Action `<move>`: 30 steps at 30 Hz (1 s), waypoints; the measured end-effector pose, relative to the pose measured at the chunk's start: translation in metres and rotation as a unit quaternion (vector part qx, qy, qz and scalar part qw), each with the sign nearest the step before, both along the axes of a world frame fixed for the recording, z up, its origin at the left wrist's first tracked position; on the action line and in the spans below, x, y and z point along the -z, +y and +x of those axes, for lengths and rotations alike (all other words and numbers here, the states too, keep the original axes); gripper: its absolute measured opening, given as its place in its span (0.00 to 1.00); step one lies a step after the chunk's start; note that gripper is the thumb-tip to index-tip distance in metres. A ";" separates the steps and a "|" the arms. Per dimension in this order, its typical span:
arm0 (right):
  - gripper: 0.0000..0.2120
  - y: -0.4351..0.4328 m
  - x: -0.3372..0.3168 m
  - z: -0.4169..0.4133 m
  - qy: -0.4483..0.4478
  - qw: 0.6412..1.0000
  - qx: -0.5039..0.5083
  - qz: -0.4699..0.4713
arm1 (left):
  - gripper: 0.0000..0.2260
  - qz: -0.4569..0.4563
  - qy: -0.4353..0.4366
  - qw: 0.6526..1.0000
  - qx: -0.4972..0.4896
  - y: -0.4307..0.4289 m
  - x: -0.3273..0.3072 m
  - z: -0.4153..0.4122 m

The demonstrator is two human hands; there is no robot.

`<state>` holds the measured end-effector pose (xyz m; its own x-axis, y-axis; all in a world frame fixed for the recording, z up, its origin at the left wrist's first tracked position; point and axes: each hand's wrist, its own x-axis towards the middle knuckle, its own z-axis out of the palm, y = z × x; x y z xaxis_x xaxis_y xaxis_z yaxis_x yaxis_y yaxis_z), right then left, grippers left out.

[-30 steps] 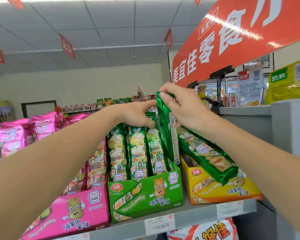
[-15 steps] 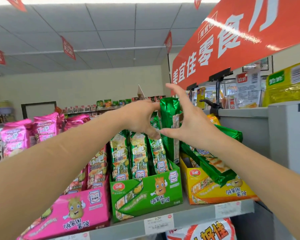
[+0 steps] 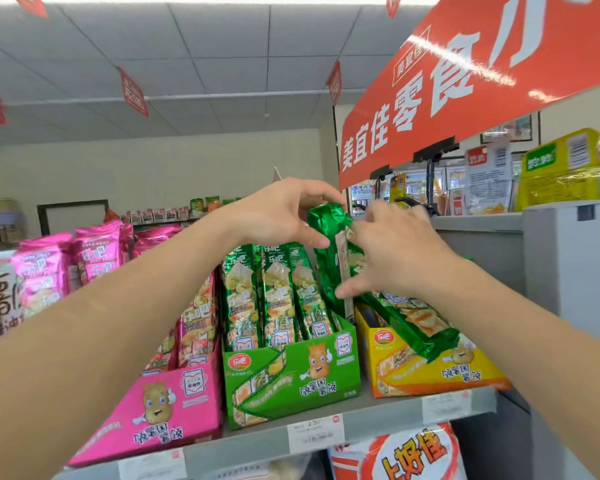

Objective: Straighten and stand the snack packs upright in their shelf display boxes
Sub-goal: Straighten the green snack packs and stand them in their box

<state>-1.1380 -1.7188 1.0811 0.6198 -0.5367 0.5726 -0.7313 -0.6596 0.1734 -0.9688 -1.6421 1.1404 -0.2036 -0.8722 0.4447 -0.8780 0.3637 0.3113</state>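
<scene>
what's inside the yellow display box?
Green packs lie slanted in the yellow box, overhanging its front rim. They and the right forearm cover the rest; other contents can't be seen.

left hand [image 3: 278, 216]: bare | right hand [image 3: 399, 258]: bare | forearms [image 3: 118, 323]: bare to frame edge

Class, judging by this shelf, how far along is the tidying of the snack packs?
Done: three packs stand upright in the green box. In hand: left hand and right hand grip a fourth pack at its right end. Left: a slanted pack lies across the yellow box.
</scene>
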 end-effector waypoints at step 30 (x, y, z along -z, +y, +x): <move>0.52 -0.011 0.010 -0.008 0.039 0.985 0.059 0.157 | 0.29 -0.199 -0.029 0.933 -0.299 -0.012 -0.010 -0.011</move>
